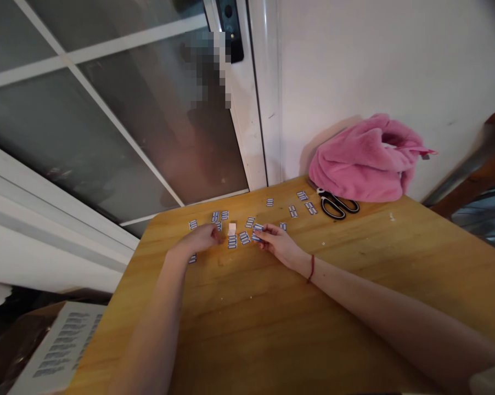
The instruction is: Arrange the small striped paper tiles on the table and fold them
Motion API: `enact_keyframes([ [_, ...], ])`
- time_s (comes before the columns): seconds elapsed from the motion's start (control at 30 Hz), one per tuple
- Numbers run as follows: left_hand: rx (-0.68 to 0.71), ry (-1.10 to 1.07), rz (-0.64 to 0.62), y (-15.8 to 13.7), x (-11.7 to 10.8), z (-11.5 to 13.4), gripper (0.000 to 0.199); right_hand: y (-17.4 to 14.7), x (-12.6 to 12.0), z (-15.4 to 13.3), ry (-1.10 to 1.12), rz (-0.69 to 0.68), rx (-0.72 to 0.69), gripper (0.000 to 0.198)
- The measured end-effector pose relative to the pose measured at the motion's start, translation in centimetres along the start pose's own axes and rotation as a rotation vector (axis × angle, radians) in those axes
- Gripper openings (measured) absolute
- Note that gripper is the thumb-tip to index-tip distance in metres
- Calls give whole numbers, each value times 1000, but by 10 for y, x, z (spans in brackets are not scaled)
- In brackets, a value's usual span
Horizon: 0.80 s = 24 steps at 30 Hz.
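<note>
My right hand [278, 241] pinches a small blue-and-white printed card [257, 232] between thumb and fingers, just above the wooden table. A red string bracelet [312, 267] circles that wrist. My left hand [200, 240] is low over the table to the left, its fingers curled together; whether anything is in them is hidden. Right beside its fingertips stands a small pale pink block or stack [232, 229]. Similar blue-edged cards lie between the hands, including one card [232, 242] and a tilted card [245, 237]. Another card [192, 258] is partly covered by my left wrist.
More cards lie farther back, such as one card [293, 211]. Black-handled scissors [338, 206] rest before a pink plush cloth bundle [366, 159] against the wall. A glass-paned door [148, 109] borders the wooden table [247, 329]. A printed carton [62, 345] is at lower left.
</note>
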<state>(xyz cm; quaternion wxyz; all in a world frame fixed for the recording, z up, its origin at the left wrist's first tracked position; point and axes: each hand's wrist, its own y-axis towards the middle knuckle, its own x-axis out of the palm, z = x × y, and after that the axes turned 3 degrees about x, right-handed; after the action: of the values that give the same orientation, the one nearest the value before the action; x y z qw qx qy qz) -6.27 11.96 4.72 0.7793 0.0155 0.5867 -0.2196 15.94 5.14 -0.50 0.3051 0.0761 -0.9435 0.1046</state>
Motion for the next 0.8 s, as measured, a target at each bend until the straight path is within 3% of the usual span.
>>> enact_keyframes([
  [0.1,24,17,172,5,4,10,17,0,0,0,-4,-3,1,28],
  [0.23,177,36,374,12,20,21,24,-1,0,0,-9,-10,-15,29],
  [0.4,238,37,461,17,36,21,18,-1,0,0,-8,-12,-15,29],
  [0.53,219,8,529,17,28,23,8,0,1,0,-18,-19,-19,30],
  [0.63,239,-65,661,10,15,40,8,0,1,0,-21,-8,-12,30],
  [0.7,343,-107,743,2,11,58,7,0,1,1,-22,0,-10,31],
  [0.8,530,-46,716,-13,16,84,6,0,0,1,-12,0,-17,31],
])
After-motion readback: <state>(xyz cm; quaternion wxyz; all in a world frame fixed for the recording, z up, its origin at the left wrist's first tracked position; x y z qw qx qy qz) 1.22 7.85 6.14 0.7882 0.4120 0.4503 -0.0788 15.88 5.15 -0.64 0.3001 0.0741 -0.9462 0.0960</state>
